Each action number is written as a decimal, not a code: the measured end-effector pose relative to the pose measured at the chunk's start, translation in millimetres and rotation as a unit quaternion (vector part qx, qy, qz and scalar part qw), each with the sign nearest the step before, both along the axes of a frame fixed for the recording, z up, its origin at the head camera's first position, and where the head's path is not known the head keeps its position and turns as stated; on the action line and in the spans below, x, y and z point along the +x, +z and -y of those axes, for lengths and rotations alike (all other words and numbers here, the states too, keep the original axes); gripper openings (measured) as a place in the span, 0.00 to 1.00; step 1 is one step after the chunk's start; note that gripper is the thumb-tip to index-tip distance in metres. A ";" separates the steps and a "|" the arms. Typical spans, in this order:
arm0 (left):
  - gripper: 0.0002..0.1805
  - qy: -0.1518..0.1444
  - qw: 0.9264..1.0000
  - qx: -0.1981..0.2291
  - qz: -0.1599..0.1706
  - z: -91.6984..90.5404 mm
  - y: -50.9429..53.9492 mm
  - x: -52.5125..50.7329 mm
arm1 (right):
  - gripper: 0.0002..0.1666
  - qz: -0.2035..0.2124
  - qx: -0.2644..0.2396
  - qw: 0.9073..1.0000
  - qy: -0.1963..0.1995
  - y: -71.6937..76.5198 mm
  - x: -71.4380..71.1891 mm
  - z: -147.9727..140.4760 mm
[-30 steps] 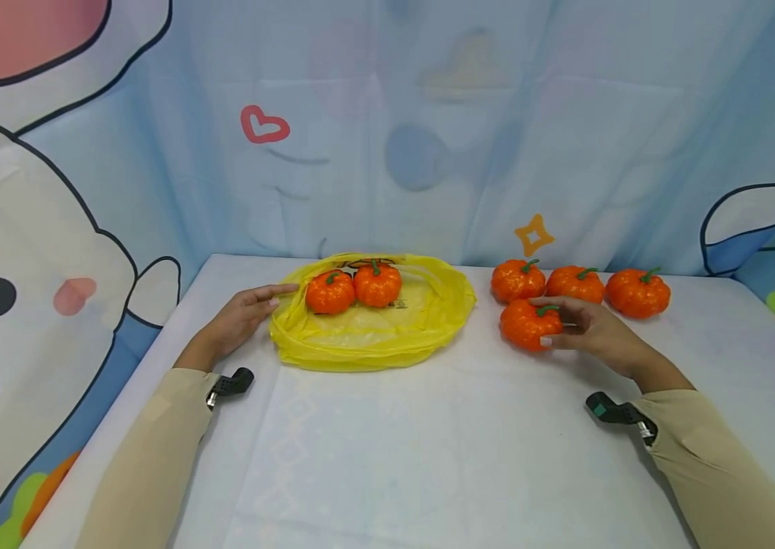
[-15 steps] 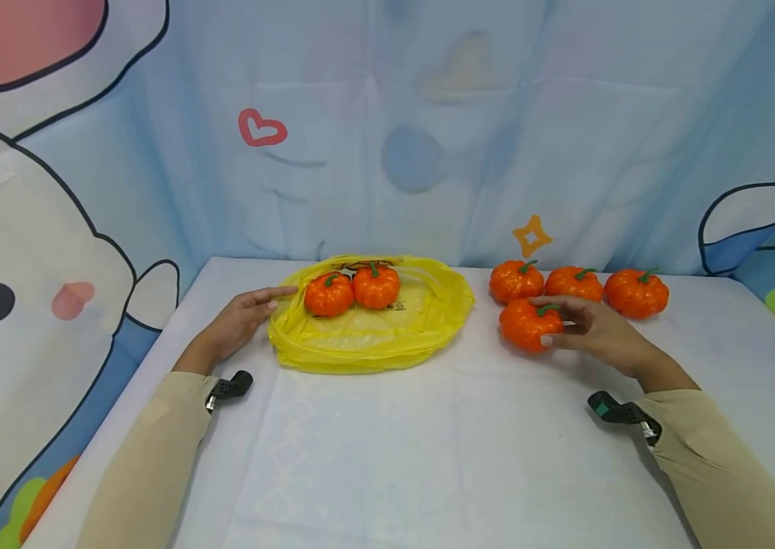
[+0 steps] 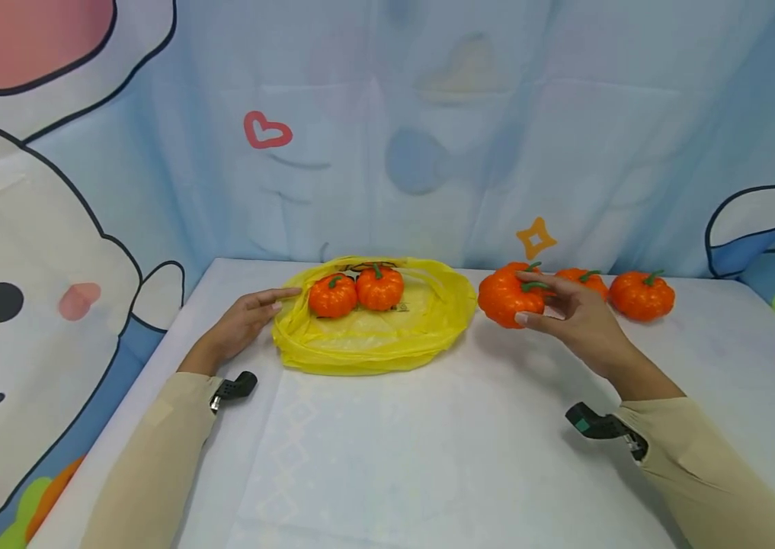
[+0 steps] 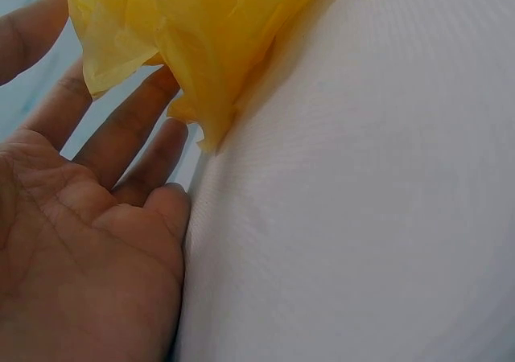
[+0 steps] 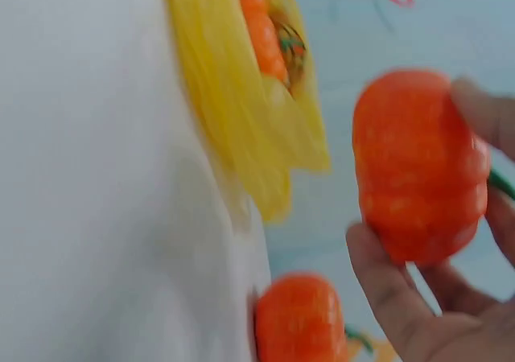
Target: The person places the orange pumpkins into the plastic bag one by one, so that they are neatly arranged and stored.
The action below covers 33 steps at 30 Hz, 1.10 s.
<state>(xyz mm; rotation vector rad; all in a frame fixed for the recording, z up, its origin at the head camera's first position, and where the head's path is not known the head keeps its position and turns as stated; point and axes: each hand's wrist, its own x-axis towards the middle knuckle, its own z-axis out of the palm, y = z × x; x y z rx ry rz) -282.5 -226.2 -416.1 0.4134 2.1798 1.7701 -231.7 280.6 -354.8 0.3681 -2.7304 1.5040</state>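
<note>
My right hand (image 3: pixel 582 320) grips a small orange pumpkin (image 3: pixel 507 299) with a green stem, lifted off the table. The right wrist view shows this pumpkin (image 5: pixel 422 165) between thumb and fingers. A yellow plastic bag (image 3: pixel 360 354) lies spread with its mouth upward, and two pumpkins sit inside it, a left one (image 3: pixel 332 296) and a right one (image 3: pixel 380 288). My left hand (image 3: pixel 243 324) is at the bag's left edge, fingers extended. In the left wrist view its fingers lie against the bag (image 4: pixel 213 48), with the palm uncurled.
Along the back right of the white table (image 3: pixel 428 457) stand more pumpkins: one partly hidden behind the held one, a middle one (image 3: pixel 582 280) and a right one (image 3: pixel 641 296). A printed cartoon curtain (image 3: pixel 360 152) hangs behind the table.
My right hand has raised the pumpkin from the table and carried it a little left, toward the bag. My left hand and the bag stay in place.
</note>
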 end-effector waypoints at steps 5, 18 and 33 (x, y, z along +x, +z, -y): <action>0.26 0.005 1.000 -0.006 0.004 -0.9 0.4 -0.4 | 0.36 0.009 -0.013 1.000 0.006 0.2 -1.5 27.3; 0.27 -0.005 1.000 -0.001 -0.004 -2.0 -4.6 -3.9 | 0.36 0.020 0.012 1.000 0.007 -21.0 -44.2 77.9; 0.26 0.000 1.000 -0.001 0.001 -1.8 -3.1 -6.1 | 0.36 0.020 0.068 0.996 -0.050 -37.6 -57.8 108.0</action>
